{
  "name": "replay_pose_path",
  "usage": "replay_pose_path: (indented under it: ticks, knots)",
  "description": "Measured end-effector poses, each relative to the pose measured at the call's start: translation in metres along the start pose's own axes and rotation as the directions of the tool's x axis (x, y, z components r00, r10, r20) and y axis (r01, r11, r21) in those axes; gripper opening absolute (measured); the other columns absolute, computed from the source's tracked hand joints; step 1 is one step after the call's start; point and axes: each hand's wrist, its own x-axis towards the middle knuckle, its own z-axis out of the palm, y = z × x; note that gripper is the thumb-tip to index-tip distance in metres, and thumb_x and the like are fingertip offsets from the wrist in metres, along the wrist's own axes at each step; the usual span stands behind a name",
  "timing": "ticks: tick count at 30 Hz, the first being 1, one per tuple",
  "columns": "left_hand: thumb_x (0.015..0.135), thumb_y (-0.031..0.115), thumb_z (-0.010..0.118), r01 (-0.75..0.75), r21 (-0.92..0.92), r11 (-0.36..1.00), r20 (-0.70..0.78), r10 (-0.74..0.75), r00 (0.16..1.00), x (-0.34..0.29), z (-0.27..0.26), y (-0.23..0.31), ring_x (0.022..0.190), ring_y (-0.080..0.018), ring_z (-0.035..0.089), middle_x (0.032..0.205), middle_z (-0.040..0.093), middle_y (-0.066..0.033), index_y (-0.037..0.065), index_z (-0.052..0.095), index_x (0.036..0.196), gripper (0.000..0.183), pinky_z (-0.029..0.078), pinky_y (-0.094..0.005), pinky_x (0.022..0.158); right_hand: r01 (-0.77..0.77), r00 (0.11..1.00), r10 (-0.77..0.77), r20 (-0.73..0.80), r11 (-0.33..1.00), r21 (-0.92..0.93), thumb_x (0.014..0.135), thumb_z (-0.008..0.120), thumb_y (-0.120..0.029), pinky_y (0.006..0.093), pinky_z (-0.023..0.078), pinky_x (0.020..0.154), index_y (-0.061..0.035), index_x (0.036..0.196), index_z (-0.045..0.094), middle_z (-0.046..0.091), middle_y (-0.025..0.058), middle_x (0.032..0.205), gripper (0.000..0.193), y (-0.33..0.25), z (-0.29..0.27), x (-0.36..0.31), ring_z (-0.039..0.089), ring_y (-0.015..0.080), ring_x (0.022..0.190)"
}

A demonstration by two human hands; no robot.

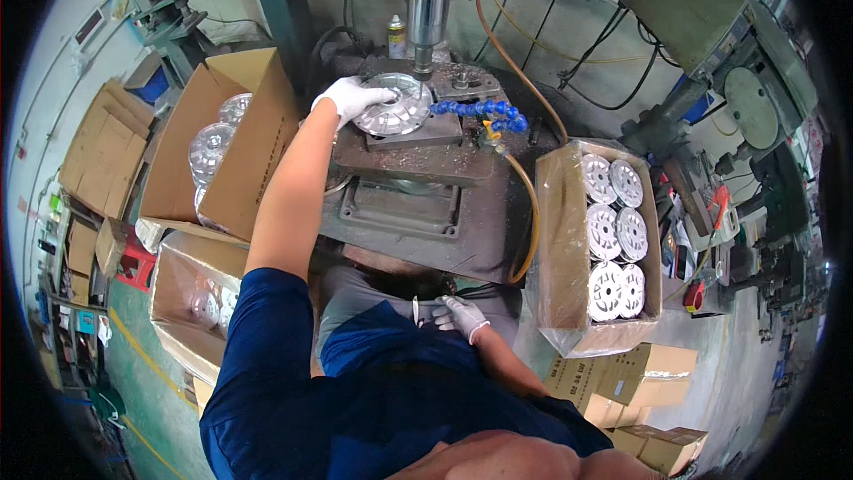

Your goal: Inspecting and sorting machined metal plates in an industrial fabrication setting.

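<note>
A shiny round metal disc (394,105), with a ring of shapes cut or pressed into its face, sits on the steel block of a press, beneath the machine's vertical spindle (426,28). My left hand (354,99), in a white glove, has its fingers on the disc's left rim and upper face; the underside of its grip is hidden. A blue jointed coolant hose (480,110) points at the disc's right side. My right hand (460,316), gloved too, lies on my thigh with its fingers stretched out and nothing in them.
An open carton (551,240) on the right holds several stacked discs. To the left, one carton (258,156) contains discs and a lower carton (178,289) has more. A spray can (396,37) stands behind the press. An orange hose (533,213) curves beside the machine table (400,244).
</note>
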Motion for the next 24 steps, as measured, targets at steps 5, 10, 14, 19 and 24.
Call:
replay_pose_path:
  ticks: [5,10,14,19,24]
  knots:
    - [0.073,0.025,0.077,0.043,0.018,0.999,-0.048,-0.042,0.998,0.002,-0.004,-0.004,0.091,-0.0157,0.061,0.105,0.066,-0.0104,-0.003,0.060,0.115,0.053,0.048,-0.0288,0.081,-0.019,0.999,0.017,0.027,0.995,0.096,0.096,0.048,-0.032,0.0349,0.054,0.067,-0.0088,0.119,0.057,0.066,0.0129,0.098,0.034,0.006,-0.006,0.005,0.064,0.0228,0.077]
    - [0.073,0.025,0.076,-0.013,-0.042,0.999,-0.027,0.012,1.000,-0.008,0.000,0.005,0.089,-0.0162,0.062,0.105,0.065,-0.0120,-0.005,0.059,0.114,0.054,0.048,-0.0289,0.080,-0.039,0.999,0.036,0.040,0.996,0.075,0.098,0.044,-0.033,0.0368,0.052,0.071,-0.0085,0.122,0.055,0.063,0.0117,0.099,0.036,0.002,-0.004,0.002,0.061,0.0227,0.079]
    - [0.068,0.033,0.079,0.048,0.058,0.997,-0.036,-0.046,0.998,0.002,-0.004,-0.003,0.095,-0.0182,0.061,0.110,0.064,-0.0118,-0.003,0.059,0.117,0.064,0.045,-0.0299,0.086,-0.038,0.999,0.037,0.024,0.996,0.081,0.097,0.046,-0.033,0.0357,0.052,0.070,-0.0089,0.120,0.056,0.064,0.0113,0.099,0.035,0.001,-0.005,0.002,0.062,0.0220,0.078]
    - [0.074,0.026,0.076,0.017,0.024,1.000,-0.044,-0.016,0.999,-0.001,-0.002,-0.001,0.089,-0.0166,0.061,0.105,0.065,-0.0119,-0.004,0.060,0.115,0.053,0.048,-0.0290,0.080,-0.029,0.999,0.025,0.044,0.996,0.090,0.096,0.048,-0.033,0.0354,0.053,0.070,-0.0098,0.119,0.058,0.065,0.0112,0.099,0.034,0.007,-0.010,0.007,0.063,0.0214,0.080]
    - [0.068,0.033,0.080,0.005,-0.027,1.000,-0.001,-0.005,1.000,0.005,-0.006,-0.010,0.094,-0.0175,0.061,0.109,0.065,-0.0114,-0.003,0.059,0.118,0.065,0.046,-0.0299,0.084,-0.030,0.999,0.027,0.034,0.996,0.085,0.096,0.047,-0.035,0.0352,0.052,0.071,-0.0090,0.120,0.057,0.065,0.0120,0.100,0.036,0.001,-0.006,0.002,0.062,0.0221,0.081]
